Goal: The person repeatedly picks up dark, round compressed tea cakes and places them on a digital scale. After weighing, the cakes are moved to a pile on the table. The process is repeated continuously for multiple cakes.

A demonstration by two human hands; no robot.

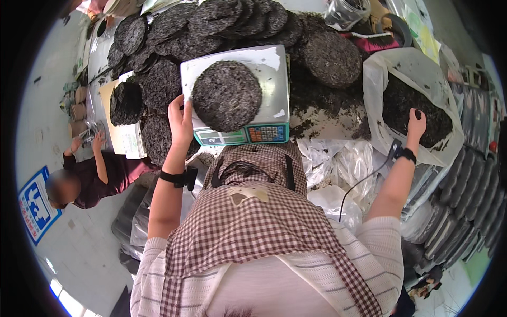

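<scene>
1 round dark disc (227, 96) is laid flat on the scale (272, 79), left of the middle of its pan. The left hand (181, 124) is held with fingers loosely spread at the pan's left edge, beside the disc; whether the disc is touched cannot be told. By the right hand (417, 124), with curled fingers, the loose dark flakes (397, 100) in the bag (374, 79) are reached; whether any are pinched cannot be told. For a steady reading, the pan should probably be left unpressed. The disc's near edge is brought close to the pan's front; more room is left rightward. Behind, movement is limited by stacked discs (216, 18).
</scene>
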